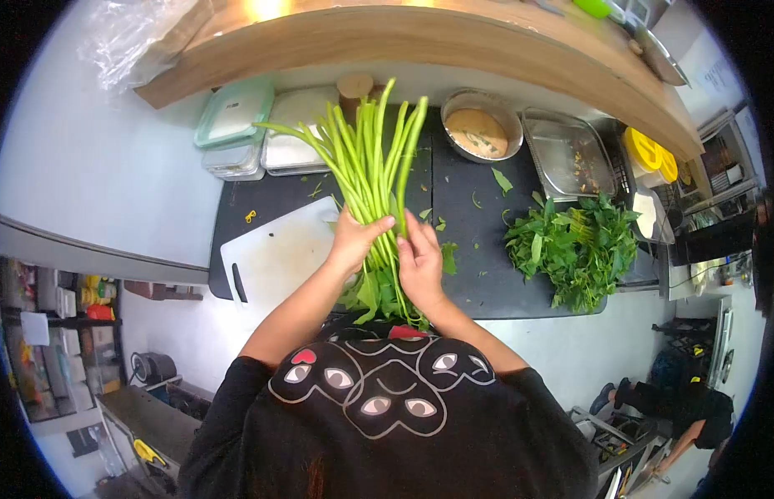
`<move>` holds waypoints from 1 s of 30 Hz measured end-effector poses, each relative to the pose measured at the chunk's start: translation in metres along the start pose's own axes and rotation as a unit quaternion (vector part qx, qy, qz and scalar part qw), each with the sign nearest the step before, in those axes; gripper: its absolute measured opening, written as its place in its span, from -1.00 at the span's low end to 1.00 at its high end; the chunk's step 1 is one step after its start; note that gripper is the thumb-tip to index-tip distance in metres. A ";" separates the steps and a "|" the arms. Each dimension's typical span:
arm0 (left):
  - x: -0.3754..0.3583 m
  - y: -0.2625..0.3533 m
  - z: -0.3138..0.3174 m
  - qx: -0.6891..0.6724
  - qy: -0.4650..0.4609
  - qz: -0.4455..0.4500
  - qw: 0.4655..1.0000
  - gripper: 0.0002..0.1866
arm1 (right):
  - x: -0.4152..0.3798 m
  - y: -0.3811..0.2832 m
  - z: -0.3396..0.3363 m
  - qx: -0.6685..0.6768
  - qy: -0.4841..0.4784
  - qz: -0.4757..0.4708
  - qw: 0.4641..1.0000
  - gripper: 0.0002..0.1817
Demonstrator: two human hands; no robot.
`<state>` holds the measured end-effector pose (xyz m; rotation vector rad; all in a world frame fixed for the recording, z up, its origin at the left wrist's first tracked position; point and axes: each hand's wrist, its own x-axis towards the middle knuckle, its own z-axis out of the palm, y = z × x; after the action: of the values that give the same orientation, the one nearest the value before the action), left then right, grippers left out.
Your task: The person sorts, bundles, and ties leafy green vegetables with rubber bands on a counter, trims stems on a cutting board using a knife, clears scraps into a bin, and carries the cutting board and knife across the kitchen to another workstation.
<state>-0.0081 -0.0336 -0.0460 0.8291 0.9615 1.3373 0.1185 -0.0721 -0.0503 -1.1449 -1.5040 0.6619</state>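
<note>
Stripping greens, partway through, by our reading.
Our left hand (354, 239) is clamped round the bundle of green stems (372, 170) above the dark counter (487, 274); right hand (419, 264) pinches its lower leaves. Pile of picked leaves (574, 247) lies right; cutting board (279, 254) unused.

No legible text, label, brand name, number or sign appears in the head view. The white sheet (721, 76) mounted on the wall at upper right carries dark marks, but they are too small and blurred to read. The packages on the shelf unit (88, 295) at lower left show coloured surfaces only; no lettering resolves. The lids of the storage containers (235, 112) on the counter (478, 274) show no readable marking. The black shirt (379, 391) bears a printed graphic of eye shapes and red hearts, with no characters.
</note>
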 end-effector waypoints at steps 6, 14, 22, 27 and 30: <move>-0.003 -0.006 -0.011 0.013 -0.062 -0.008 0.998 -0.52 | -0.001 -0.014 -0.004 0.007 -0.037 0.097 0.995 -0.73; 0.007 0.023 -0.006 0.143 -0.066 -0.010 0.987 -0.51 | -0.011 -0.013 0.000 -0.004 -0.089 0.127 0.988 -0.29; 0.014 -0.003 -0.028 0.076 -0.027 -0.103 0.991 -0.51 | -0.017 -0.005 0.038 0.086 -0.218 0.268 0.935 -0.31; 0.013 -0.021 -0.068 -0.106 -0.085 -0.259 0.956 -0.60 | -0.020 0.010 0.047 0.147 -0.213 0.347 0.902 -0.40; 0.006 -0.022 -0.073 0.020 -0.143 -0.195 0.970 -0.54 | -0.032 0.022 0.056 0.149 -0.193 0.354 0.903 -0.45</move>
<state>-0.0665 -0.0331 -0.0961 0.7895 0.8699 0.8364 0.0712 -0.0832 -0.0976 -1.3670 -1.2083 1.6399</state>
